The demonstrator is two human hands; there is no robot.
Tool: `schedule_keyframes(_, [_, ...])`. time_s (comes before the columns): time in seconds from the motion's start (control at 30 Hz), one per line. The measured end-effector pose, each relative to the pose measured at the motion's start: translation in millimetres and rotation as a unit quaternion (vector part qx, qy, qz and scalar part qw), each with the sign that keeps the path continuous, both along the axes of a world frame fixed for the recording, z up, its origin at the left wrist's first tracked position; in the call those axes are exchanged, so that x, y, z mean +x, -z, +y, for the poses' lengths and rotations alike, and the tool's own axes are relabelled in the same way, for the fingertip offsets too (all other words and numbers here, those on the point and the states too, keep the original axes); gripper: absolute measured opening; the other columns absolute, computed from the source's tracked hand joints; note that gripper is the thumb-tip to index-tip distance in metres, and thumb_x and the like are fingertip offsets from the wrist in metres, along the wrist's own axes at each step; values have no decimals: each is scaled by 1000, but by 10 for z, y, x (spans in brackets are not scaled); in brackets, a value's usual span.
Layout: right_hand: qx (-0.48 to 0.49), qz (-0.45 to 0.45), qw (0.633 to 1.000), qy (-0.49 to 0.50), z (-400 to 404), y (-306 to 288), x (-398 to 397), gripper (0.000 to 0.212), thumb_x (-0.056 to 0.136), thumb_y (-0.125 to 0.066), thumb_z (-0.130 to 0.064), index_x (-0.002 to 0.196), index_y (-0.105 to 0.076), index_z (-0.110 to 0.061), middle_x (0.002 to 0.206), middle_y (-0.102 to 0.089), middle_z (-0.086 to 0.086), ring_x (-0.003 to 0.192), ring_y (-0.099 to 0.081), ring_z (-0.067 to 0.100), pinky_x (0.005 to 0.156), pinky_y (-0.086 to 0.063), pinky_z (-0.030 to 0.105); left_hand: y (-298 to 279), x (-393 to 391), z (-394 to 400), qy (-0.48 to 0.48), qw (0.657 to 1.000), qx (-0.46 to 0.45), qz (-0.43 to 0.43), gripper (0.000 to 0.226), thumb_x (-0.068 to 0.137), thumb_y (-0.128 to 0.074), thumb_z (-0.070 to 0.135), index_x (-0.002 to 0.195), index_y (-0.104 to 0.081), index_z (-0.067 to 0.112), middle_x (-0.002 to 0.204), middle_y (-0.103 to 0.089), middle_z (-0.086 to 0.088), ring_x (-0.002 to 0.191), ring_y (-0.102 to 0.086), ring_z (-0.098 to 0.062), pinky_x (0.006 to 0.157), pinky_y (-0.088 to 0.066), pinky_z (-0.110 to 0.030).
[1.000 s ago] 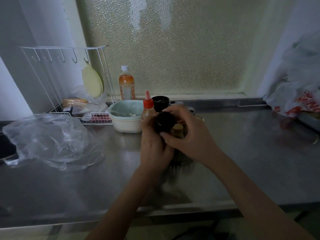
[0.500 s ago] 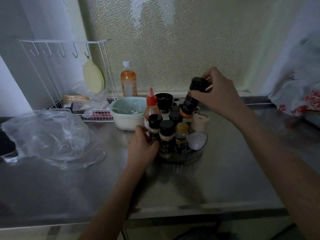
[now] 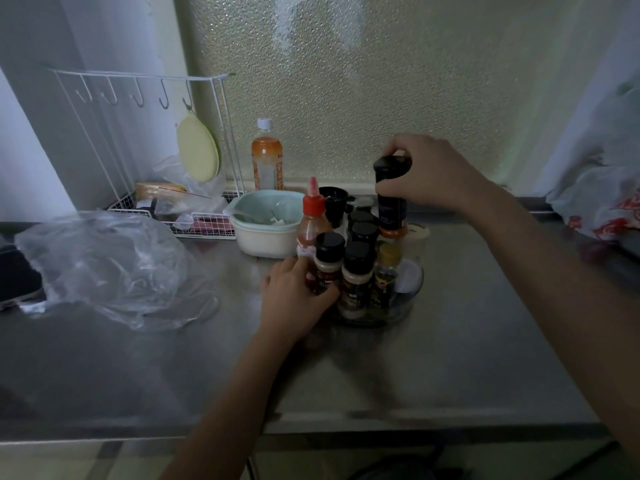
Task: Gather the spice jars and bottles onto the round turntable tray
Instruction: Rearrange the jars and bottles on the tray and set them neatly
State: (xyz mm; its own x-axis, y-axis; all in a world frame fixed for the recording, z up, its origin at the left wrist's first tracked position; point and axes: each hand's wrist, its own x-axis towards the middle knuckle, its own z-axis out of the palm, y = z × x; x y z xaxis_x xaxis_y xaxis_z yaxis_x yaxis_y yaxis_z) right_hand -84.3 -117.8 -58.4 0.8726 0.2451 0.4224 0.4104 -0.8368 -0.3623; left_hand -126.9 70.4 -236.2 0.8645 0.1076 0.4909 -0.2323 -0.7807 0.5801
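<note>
A clear round turntable tray sits mid-counter, crowded with several black-capped spice jars and a red-capped sauce bottle. My right hand grips the black cap of a tall dark bottle with an orange base, held upright over the tray's back part. My left hand rests against the tray's left side, fingers wrapped around the nearest jar. The tray's floor is mostly hidden by the jars.
A pale green bowl stands just left of the tray. An orange drink bottle is by the window. A white wire rack and a crumpled clear plastic bag lie left; another bag far right.
My right hand lifted the tall dark bottle away from my left hand, carried it to the tray's back side and straightened it. My left hand dropped to the front-left jar.
</note>
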Motion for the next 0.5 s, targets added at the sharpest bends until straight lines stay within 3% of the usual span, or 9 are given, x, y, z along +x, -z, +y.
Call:
schedule_keyframes(0.1, [37,30,999,-26,18,34,16,37,67,-74,-30,101,-60,-22,96,-61,3,78,-57,13,58,-39,23,-23,-25,-14,20,998,34,-39,35,71,-64,42,95,-58,18,90,-61,-1,94,-54,-23,74,-26,-30])
schedule_keyframes(0.2, [2,65,997,-30,-13,184,43,38,68,-75,-24,102,-60,-22,101,-61,6,81,-58,17,57,-41,22,-73,-51,-19,53,998,-12,-43,34,69,-62,40,91,-59,14,85,-65,-5,81,-60,-26,70,-41,-33])
schedule_keyframes(0.37, [-54,124,990,-44,-121,510,89,39,72,-77,-19,109,-63,-23,113,-64,6,103,-59,22,87,-50,38,-50,-48,-38,54,997,-34,-33,27,74,-68,32,87,-57,10,79,-65,-10,71,-59,-26,62,-48,-36])
schedule_keyframes(0.5, [-99,105,987,-64,-136,617,44,46,81,-71,-16,125,-60,-18,120,-59,10,109,-55,22,91,-44,31,-34,-26,-32,48,998,-28,-34,27,77,-67,30,88,-57,8,79,-66,-13,73,-60,-29,65,-49,-40])
